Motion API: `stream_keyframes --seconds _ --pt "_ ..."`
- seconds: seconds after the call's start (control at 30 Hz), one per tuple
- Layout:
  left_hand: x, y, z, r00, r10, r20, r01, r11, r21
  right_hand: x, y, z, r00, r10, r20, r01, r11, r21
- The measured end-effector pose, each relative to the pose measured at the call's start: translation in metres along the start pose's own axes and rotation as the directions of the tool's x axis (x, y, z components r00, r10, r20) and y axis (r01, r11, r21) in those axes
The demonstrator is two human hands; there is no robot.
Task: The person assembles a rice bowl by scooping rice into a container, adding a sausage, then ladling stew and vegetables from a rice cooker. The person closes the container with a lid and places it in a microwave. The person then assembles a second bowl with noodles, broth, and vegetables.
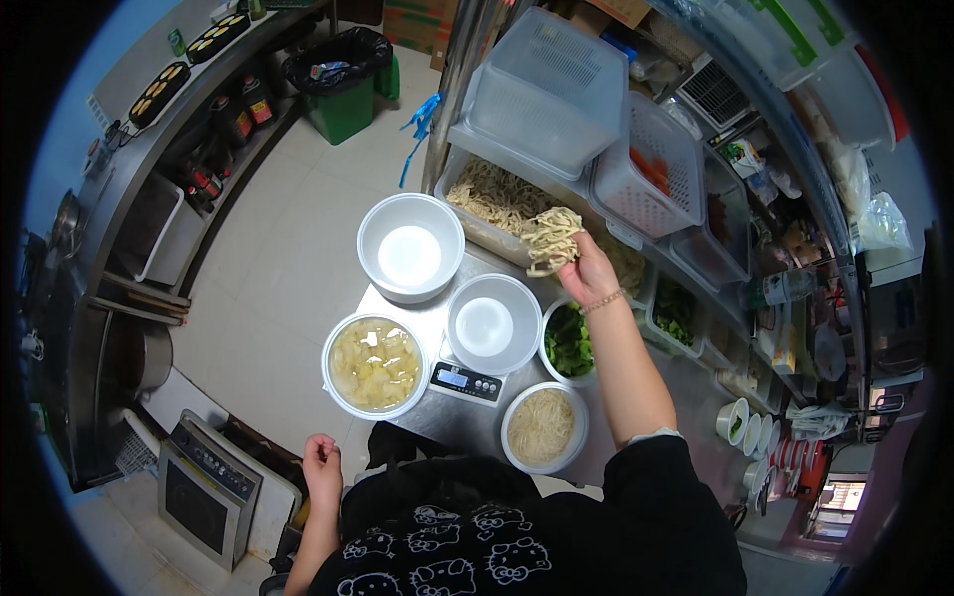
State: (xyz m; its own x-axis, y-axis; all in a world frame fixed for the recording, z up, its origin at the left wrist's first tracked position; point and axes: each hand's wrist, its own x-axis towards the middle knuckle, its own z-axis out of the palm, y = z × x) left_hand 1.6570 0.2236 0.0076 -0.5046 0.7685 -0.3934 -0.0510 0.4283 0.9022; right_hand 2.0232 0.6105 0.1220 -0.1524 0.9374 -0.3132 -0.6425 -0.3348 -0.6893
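A clump of thick beige noodles is in my right hand, raised over the near end of a translucent bin that holds more such strands. Below and left of that hand, a white plastic bowl with nothing in it sits on a digital kitchen scale. Next to it stands another empty bowl, larger and deeper. My left hand hangs low beside my body, away from the table, its fingers curled in and nothing visible in them.
Around the scale stand a tub of pale yellow pieces in liquid, a bowl of thin whitish strands and a bowl of leafy greens. Lidded bins fill the shelf rack on the right. A green trash can stands far left.
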Motion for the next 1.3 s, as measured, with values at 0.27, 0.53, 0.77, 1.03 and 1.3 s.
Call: stream_keyframes --seconds 0.27,0.53,0.77,1.03,1.3 --pt "0.003 0.002 0.002 0.999 0.002 0.049 -0.002 1.0 -0.014 -0.087 0.014 0.035 0.984 0.133 0.121 -0.104 0.97 -0.219" --pt "0.004 0.014 0.002 0.998 -0.013 0.064 0.015 1.0 -0.028 -0.098 0.046 0.023 0.927 0.331 -0.179 -0.328 0.479 -0.814" --pt "-0.003 0.009 -0.003 0.999 0.0 0.053 0.001 1.0 -0.013 0.017 0.009 -0.006 0.911 -0.391 0.133 0.217 0.181 -0.959" --pt "-0.018 -0.003 -0.01 0.999 -0.024 -0.023 0.024 1.0 0.009 0.16 0.023 -0.034 0.946 -0.32 0.048 -0.1 -0.431 -0.897" --pt "-0.031 -0.016 -0.02 0.992 -0.102 -0.076 0.099 0.994 -0.042 0.159 0.018 -0.033 0.923 -0.38 -0.058 -0.208 -0.367 -0.907"
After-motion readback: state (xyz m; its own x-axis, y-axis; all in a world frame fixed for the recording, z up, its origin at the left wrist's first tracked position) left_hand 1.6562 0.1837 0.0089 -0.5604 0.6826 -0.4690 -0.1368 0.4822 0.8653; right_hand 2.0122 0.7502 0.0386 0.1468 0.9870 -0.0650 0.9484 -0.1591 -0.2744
